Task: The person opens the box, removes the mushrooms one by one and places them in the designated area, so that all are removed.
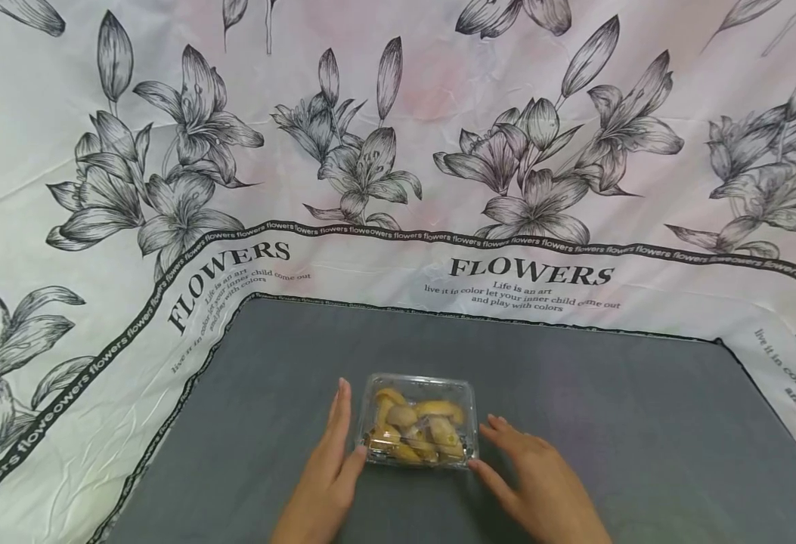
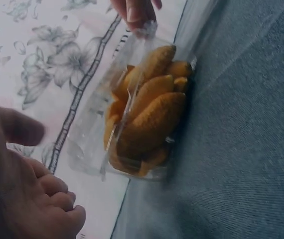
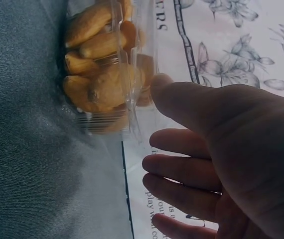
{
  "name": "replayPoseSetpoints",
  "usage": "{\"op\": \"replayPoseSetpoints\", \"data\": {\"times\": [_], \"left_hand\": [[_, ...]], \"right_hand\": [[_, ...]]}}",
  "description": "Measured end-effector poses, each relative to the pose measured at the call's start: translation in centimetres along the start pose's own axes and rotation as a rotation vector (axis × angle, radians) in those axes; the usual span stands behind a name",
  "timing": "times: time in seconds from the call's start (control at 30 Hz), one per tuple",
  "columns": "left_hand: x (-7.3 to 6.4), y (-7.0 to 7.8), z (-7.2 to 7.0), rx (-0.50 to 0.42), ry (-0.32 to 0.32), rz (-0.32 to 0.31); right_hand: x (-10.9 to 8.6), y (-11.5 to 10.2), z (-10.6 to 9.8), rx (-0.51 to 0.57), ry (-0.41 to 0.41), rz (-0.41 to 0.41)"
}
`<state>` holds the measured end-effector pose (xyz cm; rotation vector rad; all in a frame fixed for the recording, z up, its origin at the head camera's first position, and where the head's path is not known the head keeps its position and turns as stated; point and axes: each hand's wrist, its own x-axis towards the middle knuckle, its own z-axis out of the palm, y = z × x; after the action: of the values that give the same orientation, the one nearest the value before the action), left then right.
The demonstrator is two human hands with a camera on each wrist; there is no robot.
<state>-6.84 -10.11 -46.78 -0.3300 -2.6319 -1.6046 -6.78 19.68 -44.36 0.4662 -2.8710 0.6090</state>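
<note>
A clear plastic clamshell box [image 1: 419, 378] lies closed on the grey cloth, filled with yellow-brown, mushroom-like pieces [image 1: 438, 410]. To its left is my left hand [image 1: 326, 472], fingers extended and thumb close to the near left corner. The left wrist view shows a gap between this hand [image 2: 37, 194] and the box [image 2: 89, 144]. On the other side, my right hand [image 1: 537, 476] has its fingers spread, thumb at the near right corner. The right wrist view has the thumb [image 3: 182, 99] against or right beside the lid's edge; the other fingers hold nothing.
A grey cloth surface [image 1: 289, 355] lies under the box. Around and behind it runs a white sheet [image 1: 398, 264] printed with lilies and the word FLOWERS, with creases at the left.
</note>
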Motion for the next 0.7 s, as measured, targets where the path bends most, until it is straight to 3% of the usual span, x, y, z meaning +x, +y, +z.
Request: {"op": "replayPoseSetpoints", "data": {"times": [0.27, 0.43, 0.6, 0.7], "left_hand": [[0.1, -1.1, 0.1, 0.087, 0.017, -0.084], [0.4, -1.2, 0.3, 0.080, -0.001, -0.120], [0.5, -1.5, 0.8, 0.075, 0.008, -0.091], [0.5, -1.7, 1.1, 0.084, 0.022, -0.058]], "right_hand": [[-0.2, -0.1, 0.3, -0.007, -0.005, 0.021], [0.0, -0.3, 0.3, 0.000, -0.048, 0.046], [0.2, -0.4, 0.2, 0.000, -0.106, 0.090], [0.2, -0.5, 0.3, -0.022, -0.094, 0.089]]}}
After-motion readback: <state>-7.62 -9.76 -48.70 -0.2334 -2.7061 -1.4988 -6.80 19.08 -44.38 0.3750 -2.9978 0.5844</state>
